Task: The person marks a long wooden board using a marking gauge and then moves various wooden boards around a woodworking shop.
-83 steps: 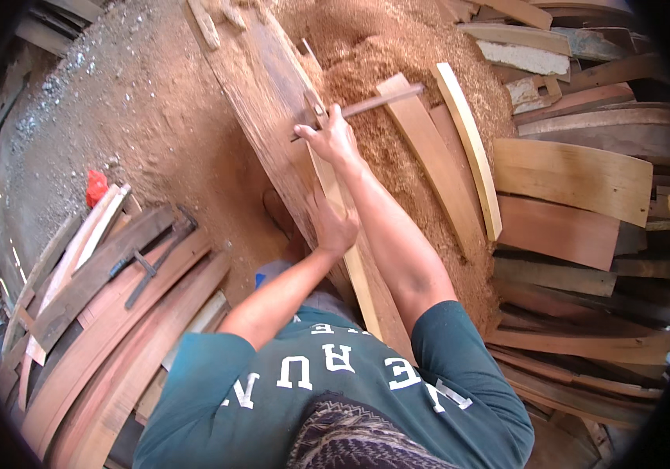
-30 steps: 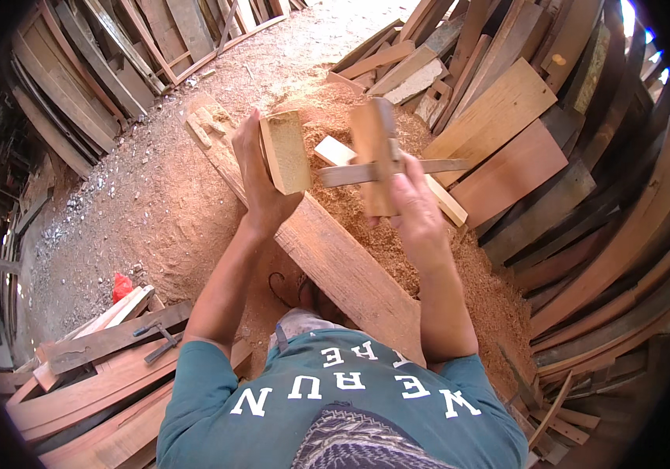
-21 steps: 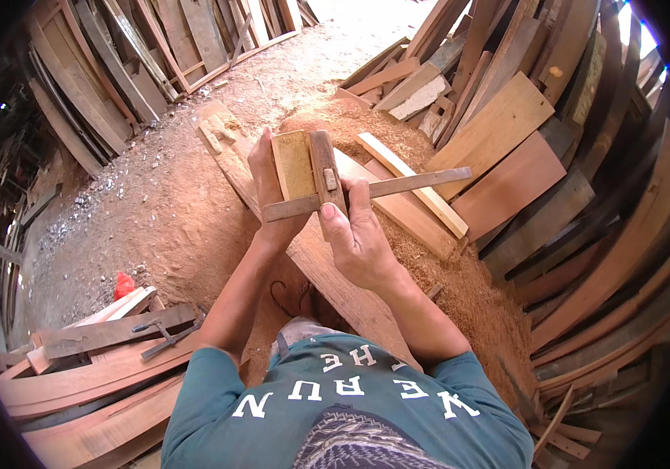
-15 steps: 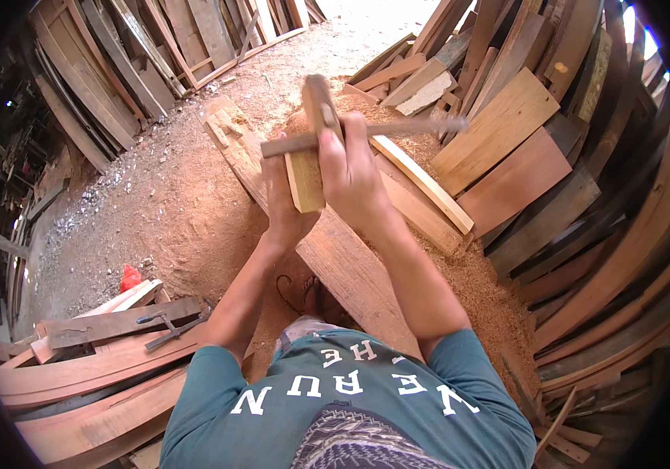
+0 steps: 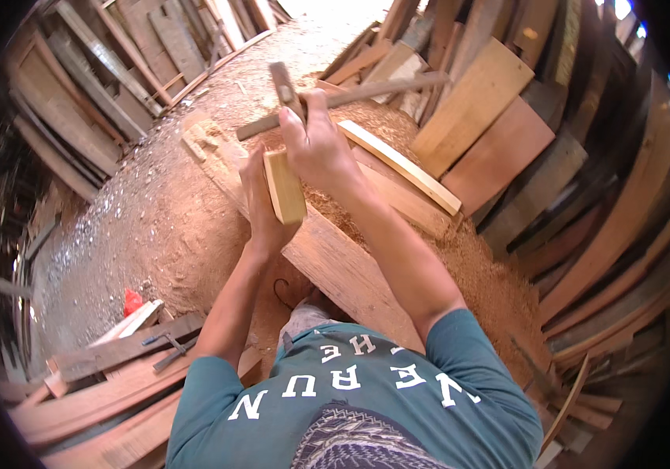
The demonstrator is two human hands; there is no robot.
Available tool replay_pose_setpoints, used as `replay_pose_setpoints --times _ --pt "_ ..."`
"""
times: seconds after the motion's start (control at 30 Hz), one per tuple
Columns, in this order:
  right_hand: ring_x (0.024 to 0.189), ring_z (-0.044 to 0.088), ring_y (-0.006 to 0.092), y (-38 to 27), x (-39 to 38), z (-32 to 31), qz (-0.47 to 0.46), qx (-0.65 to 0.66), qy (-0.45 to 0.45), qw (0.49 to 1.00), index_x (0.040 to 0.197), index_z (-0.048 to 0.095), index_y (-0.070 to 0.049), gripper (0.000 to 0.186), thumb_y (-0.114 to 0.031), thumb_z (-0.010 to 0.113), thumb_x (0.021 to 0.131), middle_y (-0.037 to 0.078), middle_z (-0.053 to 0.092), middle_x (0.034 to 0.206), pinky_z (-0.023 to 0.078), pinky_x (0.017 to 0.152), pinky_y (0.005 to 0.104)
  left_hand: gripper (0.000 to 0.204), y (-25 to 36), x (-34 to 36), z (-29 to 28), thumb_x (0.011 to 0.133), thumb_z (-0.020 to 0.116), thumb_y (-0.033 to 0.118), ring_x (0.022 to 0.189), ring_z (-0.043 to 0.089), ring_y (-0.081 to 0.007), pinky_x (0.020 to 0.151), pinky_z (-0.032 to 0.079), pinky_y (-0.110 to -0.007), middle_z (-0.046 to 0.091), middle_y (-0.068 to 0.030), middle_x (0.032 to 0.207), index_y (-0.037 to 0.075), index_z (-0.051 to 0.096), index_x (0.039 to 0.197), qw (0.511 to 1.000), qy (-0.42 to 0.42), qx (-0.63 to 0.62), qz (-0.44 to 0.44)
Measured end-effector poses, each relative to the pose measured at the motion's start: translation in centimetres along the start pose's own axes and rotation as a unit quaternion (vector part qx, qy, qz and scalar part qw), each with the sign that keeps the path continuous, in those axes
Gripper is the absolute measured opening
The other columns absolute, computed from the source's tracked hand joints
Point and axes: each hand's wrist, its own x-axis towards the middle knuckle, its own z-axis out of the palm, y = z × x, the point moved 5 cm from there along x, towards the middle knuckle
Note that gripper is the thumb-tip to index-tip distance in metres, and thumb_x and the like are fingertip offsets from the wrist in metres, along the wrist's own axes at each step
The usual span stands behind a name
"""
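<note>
My left hand (image 5: 263,207) is closed round a pale yellow wooden block (image 5: 284,187), with one end of the block facing me. In my right hand (image 5: 323,152), just right of and beyond the block, is a wooden tool that looks like a marking gauge (image 5: 382,90). Its long thin bar crosses a short wooden piece, and my thumb and fingers close round it near the crossing. A narrow gap shows between the bar and the block's far end. Below both hands lies a long, wide plank (image 5: 343,262).
Wood shavings sit on the plank's far end (image 5: 208,144). A pale batten (image 5: 401,168) lies to the right, near leaning boards (image 5: 472,109). At lower left, a clamp-like metal tool (image 5: 171,350) rests on stacked timber (image 5: 108,402). More boards (image 5: 77,86) lean at far left.
The marking gauge has moved away from the block; its bar crossed over the block's far end before. My left hand still grips the block. The whole view has shifted slightly.
</note>
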Motion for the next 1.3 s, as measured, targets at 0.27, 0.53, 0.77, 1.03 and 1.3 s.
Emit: replay_pose_setpoints --times 0.27,0.53,0.77,1.03,1.3 --pt "0.066 0.048 0.0108 9.1 -7.5 -10.8 0.246 0.089 0.103 0.96 0.124 0.048 -0.007 0.037 -0.04 0.037 0.112 0.003 0.054 0.08 0.041 0.058 0.0272 0.101 1.0 2.2 2.0 0.076 0.075 0.003 0.131 0.044 -0.0402 0.115 0.035 -0.052 0.046 -0.022 0.144 -0.002 0.022 0.161 0.995 -0.049 -0.013 0.082" --pt "0.081 0.049 0.0099 3.5 -8.8 -10.0 0.187 0.19 0.066 0.962 0.13 0.041 -0.006 0.033 -0.035 0.038 0.114 0.004 0.05 0.096 0.046 0.07 0.0286 0.108 -0.1 6.0 5.9 0.069 0.083 0.001 0.131 0.044 -0.04 0.112 0.039 -0.05 0.046 -0.0225 0.137 -0.001 0.026 0.16 0.996 -0.051 0.018 0.066" --pt "0.088 0.054 0.015 3.4 -7.0 -7.2 0.094 0.173 0.034 0.98 0.135 0.035 0.0 0.036 -0.027 0.039 0.112 0.009 0.054 0.096 0.048 0.08 0.0349 0.107 0.2 7.9 7.3 0.071 0.087 0.012 0.133 0.044 -0.0406 0.112 0.04 -0.051 0.046 -0.0239 0.139 -0.001 0.028 0.159 0.995 -0.07 0.02 0.066" --pt "0.082 0.065 0.0266 6.5 1.9 -8.9 0.089 0.125 0.102 0.983 0.122 0.039 -0.003 0.03 -0.031 0.037 0.112 0.02 0.062 0.094 0.052 0.069 0.0403 0.101 0.4 8.0 7.2 0.071 0.08 0.007 0.135 0.045 -0.0413 0.112 0.04 -0.052 0.047 -0.0229 0.146 -0.001 0.03 0.158 0.988 -0.144 0.022 0.059" --pt "0.061 0.053 0.0127 14.3 -6.6 -19.9 0.258 0.196 0.23 0.918 0.126 0.049 -0.008 0.037 -0.04 0.036 0.112 0.008 0.06 0.086 0.047 0.05 0.0262 0.101 0.1 12.9 9.2 0.075 0.064 -0.009 0.138 0.046 -0.038 0.112 0.048 -0.047 0.04 -0.0211 0.152 0.008 0.021 0.165 0.968 -0.235 -0.049 0.07"
